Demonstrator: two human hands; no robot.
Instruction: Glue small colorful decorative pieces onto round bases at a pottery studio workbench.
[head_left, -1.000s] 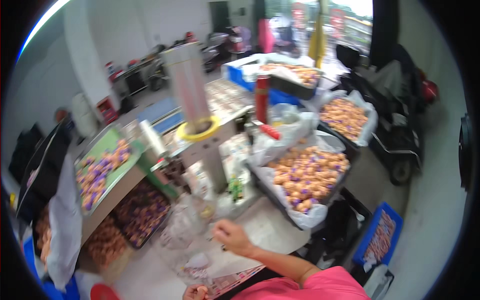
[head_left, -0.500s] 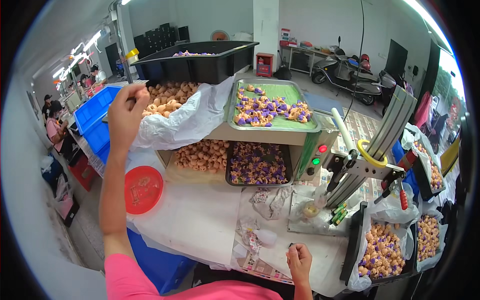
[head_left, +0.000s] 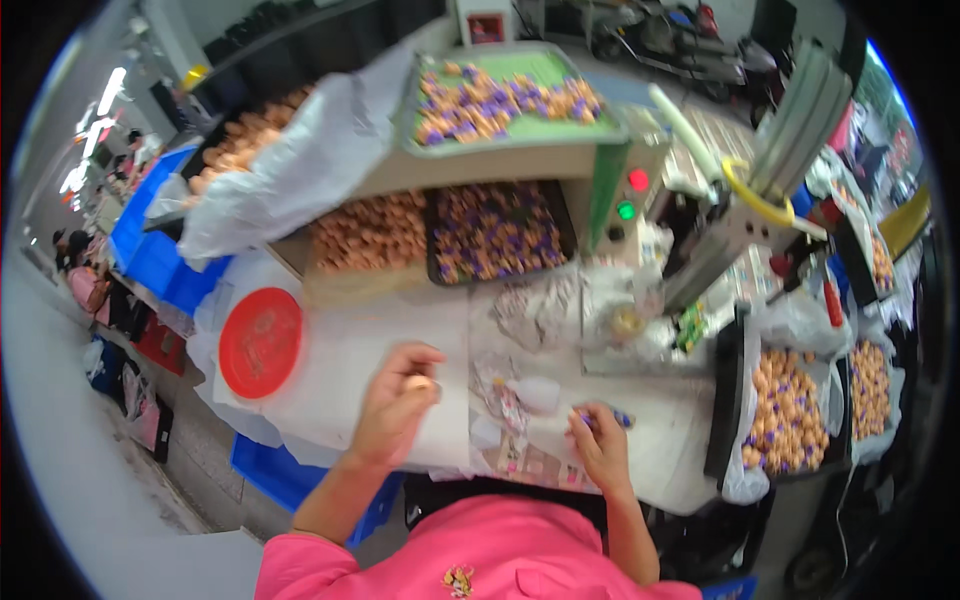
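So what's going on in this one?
A person in a pink shirt works at a white-covered table. The left hand holds a small tan piece above it; the right hand pinches a small purple thing, too blurred to identify. The hands are apart. A black tray of tan and purple pieces is at the right, near a metal stand; a red dish lies at the left.

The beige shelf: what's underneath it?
Under the beige shelf are tan pieces and a black tray of tan and purple pieces, covering its bottom. The shelf hides the back.
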